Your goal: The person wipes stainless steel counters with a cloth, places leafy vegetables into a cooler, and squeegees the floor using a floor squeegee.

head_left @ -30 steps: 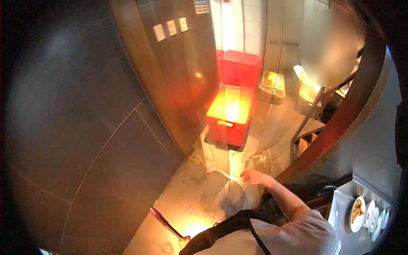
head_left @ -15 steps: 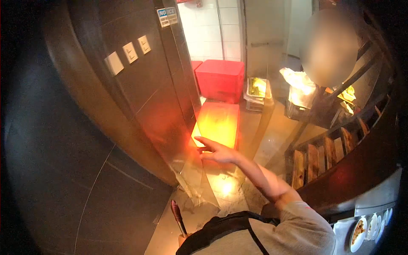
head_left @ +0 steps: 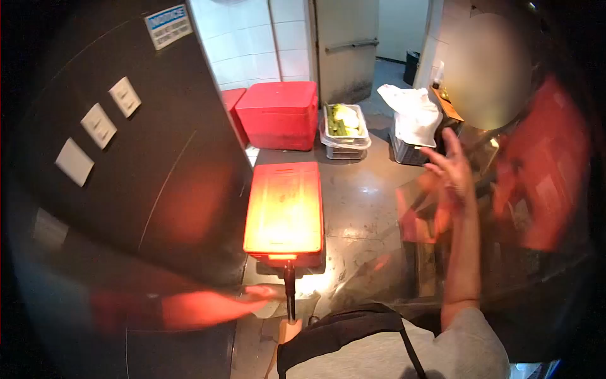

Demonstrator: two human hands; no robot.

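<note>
My right hand point(head_left: 453, 167) is raised in the air at right with its fingers spread, holding nothing. In this view its fingertips overlap the area just below a white bag point(head_left: 413, 114) in a dark crate. Low in the middle, my left hand point(head_left: 289, 330) is mostly hidden by my shirt and black strap. It grips a slim metal-shafted tool with a dark reddish tip point(head_left: 290, 279), held upright. The tip overlaps the front edge of a brightly lit red lidded box point(head_left: 283, 208) on the floor.
Another red box point(head_left: 278, 117) stands by the white tiled wall. Beside it is a tub of green vegetables point(head_left: 346, 123). A dark wall with switch plates point(head_left: 98, 126) rises at left. A blurred person point(head_left: 492, 69) is at upper right. Reddish reflections overlap both sides.
The view has turned, so the boxes and wall plates sit farther left. My right hand has swung from over the lit red box to the right and up. My left hand keeps the tool.
</note>
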